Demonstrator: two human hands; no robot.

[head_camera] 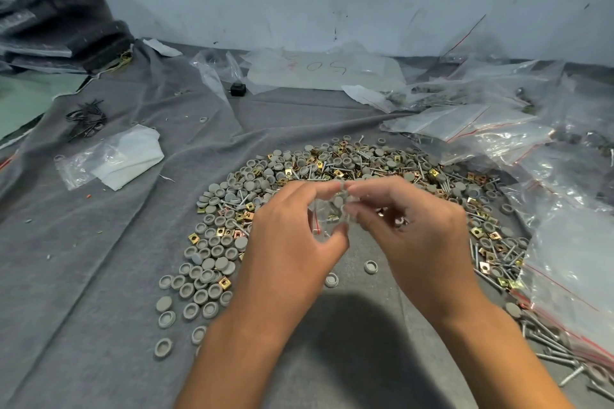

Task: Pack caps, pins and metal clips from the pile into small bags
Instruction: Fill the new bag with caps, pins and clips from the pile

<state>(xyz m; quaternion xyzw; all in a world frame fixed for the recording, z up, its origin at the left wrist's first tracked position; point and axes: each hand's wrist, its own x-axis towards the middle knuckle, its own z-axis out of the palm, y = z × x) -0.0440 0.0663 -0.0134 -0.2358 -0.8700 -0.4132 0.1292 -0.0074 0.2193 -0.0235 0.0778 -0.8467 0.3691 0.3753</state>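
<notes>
A ring-shaped pile of grey round caps, silver pins and gold square metal clips lies on a grey cloth. Above its middle, my left hand and my right hand both pinch a small clear bag with a red zip line. Grey caps and a clip show through the bag. Loose caps spread out at the left of the pile. Pins lie at the lower right.
Clear zip bags with red lines are heaped at the right and back. A white folded bag lies at the left, with dark wire pieces behind it. Dark foam sheets are stacked far left. A small black block sits further back.
</notes>
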